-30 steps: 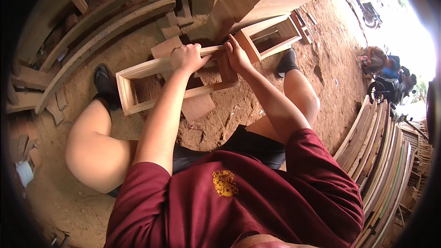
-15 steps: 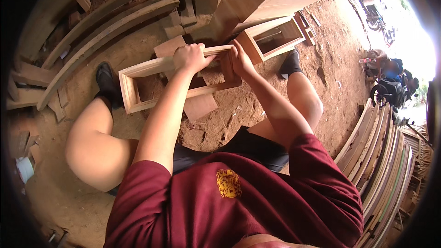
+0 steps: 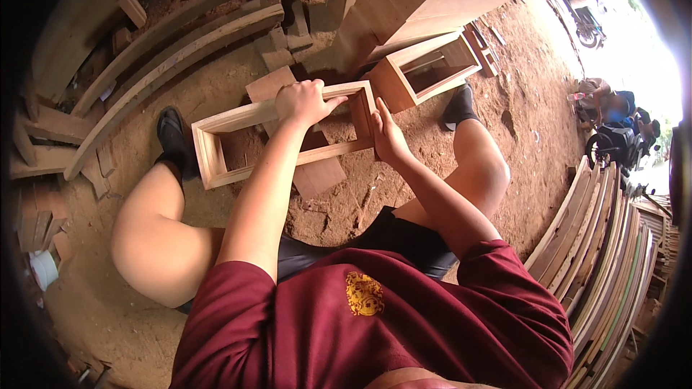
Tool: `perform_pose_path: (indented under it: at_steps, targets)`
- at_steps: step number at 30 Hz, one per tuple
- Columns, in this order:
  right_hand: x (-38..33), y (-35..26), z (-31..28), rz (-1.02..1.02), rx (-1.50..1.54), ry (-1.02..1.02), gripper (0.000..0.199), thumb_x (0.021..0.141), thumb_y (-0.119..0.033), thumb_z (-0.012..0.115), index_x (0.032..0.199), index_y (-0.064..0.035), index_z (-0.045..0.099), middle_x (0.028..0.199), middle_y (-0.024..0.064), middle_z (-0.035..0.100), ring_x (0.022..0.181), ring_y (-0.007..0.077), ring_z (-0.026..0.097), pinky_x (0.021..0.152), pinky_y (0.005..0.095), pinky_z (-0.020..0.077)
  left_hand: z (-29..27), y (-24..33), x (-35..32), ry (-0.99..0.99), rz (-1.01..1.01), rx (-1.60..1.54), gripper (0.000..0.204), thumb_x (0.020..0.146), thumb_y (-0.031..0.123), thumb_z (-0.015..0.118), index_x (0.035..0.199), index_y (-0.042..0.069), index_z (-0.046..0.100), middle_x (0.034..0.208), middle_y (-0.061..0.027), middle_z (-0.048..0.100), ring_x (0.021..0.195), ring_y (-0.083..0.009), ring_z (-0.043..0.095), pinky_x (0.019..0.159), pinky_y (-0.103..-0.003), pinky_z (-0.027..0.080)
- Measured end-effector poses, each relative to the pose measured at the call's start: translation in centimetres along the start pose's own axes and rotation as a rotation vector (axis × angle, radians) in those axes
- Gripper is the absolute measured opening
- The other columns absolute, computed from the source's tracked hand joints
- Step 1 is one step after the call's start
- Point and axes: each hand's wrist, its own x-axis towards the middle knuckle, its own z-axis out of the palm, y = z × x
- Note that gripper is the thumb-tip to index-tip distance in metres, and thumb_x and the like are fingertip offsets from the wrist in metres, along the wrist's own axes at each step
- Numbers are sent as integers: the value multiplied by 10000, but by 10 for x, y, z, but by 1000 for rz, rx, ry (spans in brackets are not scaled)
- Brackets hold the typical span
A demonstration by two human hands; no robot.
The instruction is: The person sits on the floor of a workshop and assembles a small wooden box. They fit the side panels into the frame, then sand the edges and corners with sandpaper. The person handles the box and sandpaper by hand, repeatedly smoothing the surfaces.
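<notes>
A long rectangular wooden frame, bare and deep-sided, is held over the ground between my legs. My left hand is closed over its far rail, toward the right half, with the thumb pointing right. Against the outside of the frame's right end lies my right hand, its fingers stretched out and flat on the wood. Small flat wood pieces lie on the ground beneath the frame.
A similar wooden box rests beyond my right hand, beside a larger wooden cabinet. Curved timbers stand at the far left. Stacked boards lie at the right, with motorcycles and a person beyond.
My right hand has slid from the frame's far right corner down along its end, and its fingers have straightened. My left hand keeps its grip on the far rail.
</notes>
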Motion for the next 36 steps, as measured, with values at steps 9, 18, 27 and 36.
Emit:
perform_pose_path:
  at_steps: [9,18,27,36]
  targets:
    - [144,12,1,-61,-101,56,561,1065,-459,351,1562,-203,322,1432,221,545,1318,444,509,1122,623,307,19,8,15,-12,14,-3,679,749,807,628,944,165,737,884,-76,753,842,-261,751,677,-442,596]
    - [16,9,-9,-219,-81,19,575,1067,-407,374,1580,-187,238,1201,307,640,1063,509,614,897,556,483,-1,3,2,-41,-4,1,668,735,787,653,850,137,750,783,-50,733,722,-236,735,589,-403,573]
    - [-3,-14,-49,-173,-252,-92,498,1030,-377,482,1453,-114,458,993,258,715,950,462,678,810,531,525,-12,7,-12,135,44,-101,640,819,653,701,1147,104,659,1222,-133,663,1193,-285,608,1001,-475,484]
    - [11,-50,-131,-242,-181,-75,548,835,-343,773,1239,-48,551,973,233,712,938,423,687,817,482,537,-85,22,-49,-130,127,-162,606,811,668,689,963,81,705,930,-122,727,882,-296,709,839,-420,529]
